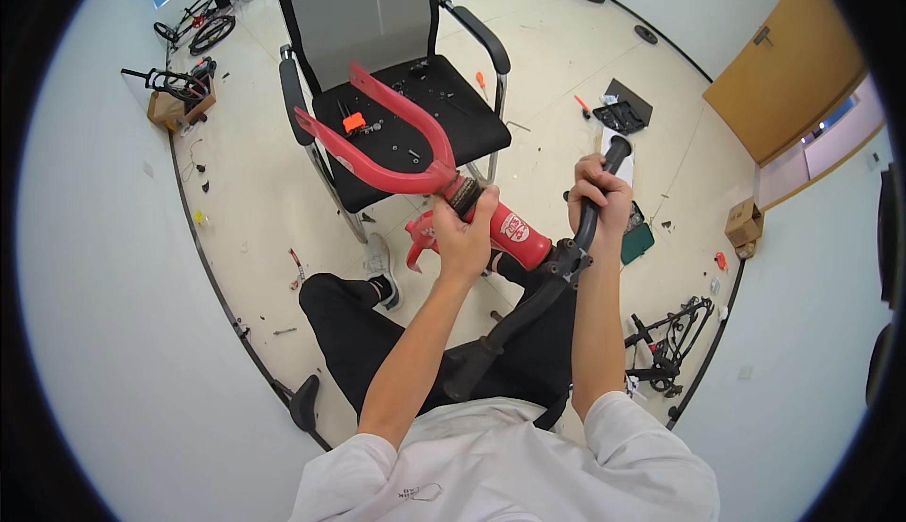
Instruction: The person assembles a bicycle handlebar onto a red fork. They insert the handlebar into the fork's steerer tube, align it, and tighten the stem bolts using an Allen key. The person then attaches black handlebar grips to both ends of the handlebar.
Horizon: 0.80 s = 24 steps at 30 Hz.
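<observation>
A red bicycle fork [377, 144] with its red head tube [514, 231] is held up over my lap, prongs pointing toward the chair. My left hand [464, 231] is closed around the black headset just below the fork crown. My right hand [598, 193] grips the upper end of the black handlebar [528, 310], which runs down through the stem to a grip near my chest.
A black mesh office chair [377, 59] stands just ahead, with small parts and an orange piece [354, 122] on its seat. Tools and a black tray [620, 114] lie on the floor at right. Bicycle parts [670, 338] rest by the right wall, a saddle [304, 399] at left.
</observation>
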Motion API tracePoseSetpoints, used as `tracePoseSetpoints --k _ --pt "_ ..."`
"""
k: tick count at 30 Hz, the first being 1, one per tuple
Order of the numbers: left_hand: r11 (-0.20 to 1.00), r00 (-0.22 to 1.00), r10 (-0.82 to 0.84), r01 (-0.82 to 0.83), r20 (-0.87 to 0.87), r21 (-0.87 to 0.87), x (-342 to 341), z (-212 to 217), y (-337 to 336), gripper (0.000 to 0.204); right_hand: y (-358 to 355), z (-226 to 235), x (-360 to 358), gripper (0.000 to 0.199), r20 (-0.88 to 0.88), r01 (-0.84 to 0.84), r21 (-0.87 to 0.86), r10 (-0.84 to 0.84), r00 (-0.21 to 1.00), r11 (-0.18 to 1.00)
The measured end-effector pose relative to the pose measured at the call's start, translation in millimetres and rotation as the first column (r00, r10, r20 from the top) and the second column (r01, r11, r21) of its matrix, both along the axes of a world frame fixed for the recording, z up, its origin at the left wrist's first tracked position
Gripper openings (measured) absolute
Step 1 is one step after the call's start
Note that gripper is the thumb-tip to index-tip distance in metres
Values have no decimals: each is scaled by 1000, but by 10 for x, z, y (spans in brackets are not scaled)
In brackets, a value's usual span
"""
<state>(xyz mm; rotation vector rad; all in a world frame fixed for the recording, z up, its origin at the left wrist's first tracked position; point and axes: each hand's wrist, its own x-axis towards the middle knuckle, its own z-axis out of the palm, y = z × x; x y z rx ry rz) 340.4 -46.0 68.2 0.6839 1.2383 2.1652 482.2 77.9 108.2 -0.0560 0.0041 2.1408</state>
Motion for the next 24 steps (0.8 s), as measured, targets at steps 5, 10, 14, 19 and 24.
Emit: tracePoseSetpoints --k 5,10,14,19,24 --pt "996 999 3 0 34 -94 -34 -479 -51 34 7 -544 -56 30 65 -22 -78 27 997 997" --pt "968 985 -6 49 172 -248 -123 -1045 -235 28 -125 -941 -200 31 172 -21 31 16 985 999" --pt "970 969 -10 69 248 -232 -120 -1323 -337 25 -191 -1206 -244 32 281 -30 99 1 960 995" --pt "975 964 5 53 265 -214 -96 -1635 -376 26 -269 -1397 -240 31 364 -55 101 14 931 993" --pt "975 936 -24 99 350 -198 -77 -1602 -382 27 -328 -1409 -232 10 510 -74 106 10 860 992"
